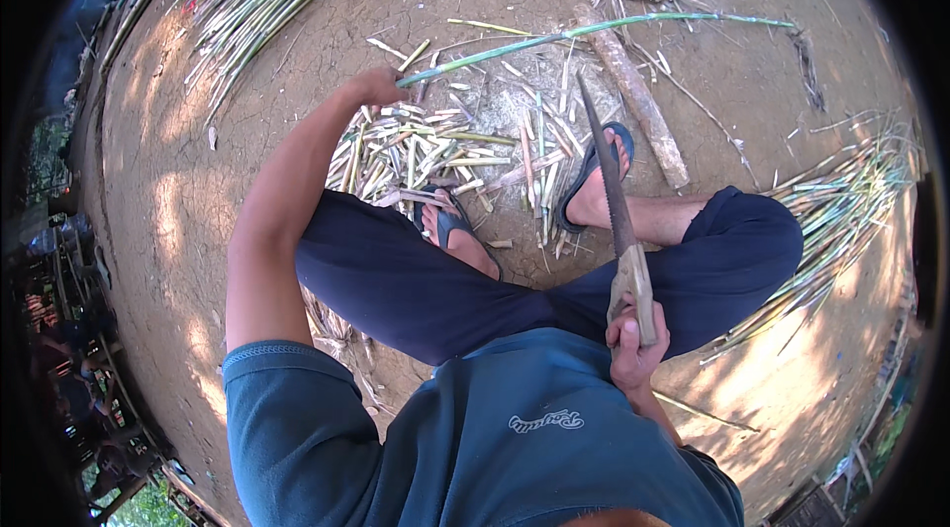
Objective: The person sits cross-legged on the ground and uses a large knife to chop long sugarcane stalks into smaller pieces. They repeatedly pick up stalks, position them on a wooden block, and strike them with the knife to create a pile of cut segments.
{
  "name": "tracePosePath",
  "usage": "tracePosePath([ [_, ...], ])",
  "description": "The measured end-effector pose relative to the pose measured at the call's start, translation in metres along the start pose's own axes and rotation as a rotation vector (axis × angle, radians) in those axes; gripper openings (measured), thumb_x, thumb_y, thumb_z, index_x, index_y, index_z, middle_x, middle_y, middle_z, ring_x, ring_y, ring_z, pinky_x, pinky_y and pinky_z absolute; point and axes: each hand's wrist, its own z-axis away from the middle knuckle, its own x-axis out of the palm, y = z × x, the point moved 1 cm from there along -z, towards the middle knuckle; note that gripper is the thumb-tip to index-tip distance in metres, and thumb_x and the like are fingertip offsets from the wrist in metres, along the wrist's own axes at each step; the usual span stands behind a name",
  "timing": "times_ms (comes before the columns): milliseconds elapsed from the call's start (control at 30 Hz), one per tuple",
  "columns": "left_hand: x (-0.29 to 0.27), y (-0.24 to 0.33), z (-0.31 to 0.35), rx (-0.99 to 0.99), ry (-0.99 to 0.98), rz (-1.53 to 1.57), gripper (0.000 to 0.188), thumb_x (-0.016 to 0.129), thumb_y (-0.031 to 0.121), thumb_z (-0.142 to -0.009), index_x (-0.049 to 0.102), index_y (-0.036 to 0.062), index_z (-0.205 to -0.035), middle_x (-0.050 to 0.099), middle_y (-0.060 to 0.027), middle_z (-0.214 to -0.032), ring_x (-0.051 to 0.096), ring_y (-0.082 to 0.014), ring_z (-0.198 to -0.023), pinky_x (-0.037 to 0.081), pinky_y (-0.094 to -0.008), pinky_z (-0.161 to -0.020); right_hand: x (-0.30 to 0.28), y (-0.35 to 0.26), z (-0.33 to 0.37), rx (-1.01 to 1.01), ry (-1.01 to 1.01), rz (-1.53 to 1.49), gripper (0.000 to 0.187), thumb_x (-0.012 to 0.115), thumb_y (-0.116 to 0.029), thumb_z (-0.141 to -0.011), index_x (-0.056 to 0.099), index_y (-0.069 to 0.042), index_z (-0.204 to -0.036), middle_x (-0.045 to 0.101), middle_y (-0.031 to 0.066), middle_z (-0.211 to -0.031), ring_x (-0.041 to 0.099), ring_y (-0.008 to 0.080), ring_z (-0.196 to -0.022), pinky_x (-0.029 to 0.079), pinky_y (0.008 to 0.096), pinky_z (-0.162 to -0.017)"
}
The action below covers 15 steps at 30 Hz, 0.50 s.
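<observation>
my left hand (378,88) grasps green stalk (564,34), crossing over log (638,101) | my right hand (635,354) clenched round saw (621,228), passing over my right foot (591,198) | risk: if left grip slackens, stalk could roll, saw skip footward

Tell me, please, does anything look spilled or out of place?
Nothing clearly stands out. The cut sticks lie untidily on the ground near the sandals, pointing many ways, but mostly in one heap.

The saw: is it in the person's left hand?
No, the right hand grips the saw by its handle, while the left hand holds a long green stalk.
</observation>
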Motion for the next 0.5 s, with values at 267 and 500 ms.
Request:
tracePosePath([
  [267, -0.011, 0.084, 0.062, 0.099, 0.102, 0.05, 0.042, 0.062, 0.042, -0.093, 0.067, 0.0047, -0.113, 0.065, -0.0125, -0.067, 0.068, -0.0205, -0.064, 0.053, -0.0366, -0.061, 0.045, -0.011, -0.079, 0.096, -0.165, -0.278, 0.01, 0.058, -0.009, -0.09, 0.053, 0.0, -0.089, 0.062, 0.0108, -0.072, 0.058, 0.0126, -0.061, 0.046, 0.0276, -0.056],
  [500, 0.004, 0.082, 0.033, 0.15, 0.365, -0.135, 0.041, 0.059, 0.04, -0.089, 0.07, 0.007, -0.111, 0.07, -0.0242, -0.085, 0.069, -0.0386, -0.079, 0.054, -0.0469, -0.079, 0.094, -0.011, -0.106, -0.135, -0.137, 0.02, 0.021, 0.066, -0.016, -0.089, 0.056, 0.0, -0.08, 0.055, 0.0095, -0.057, 0.052, 0.016, -0.048, 0.041, 0.0328, -0.048],
])
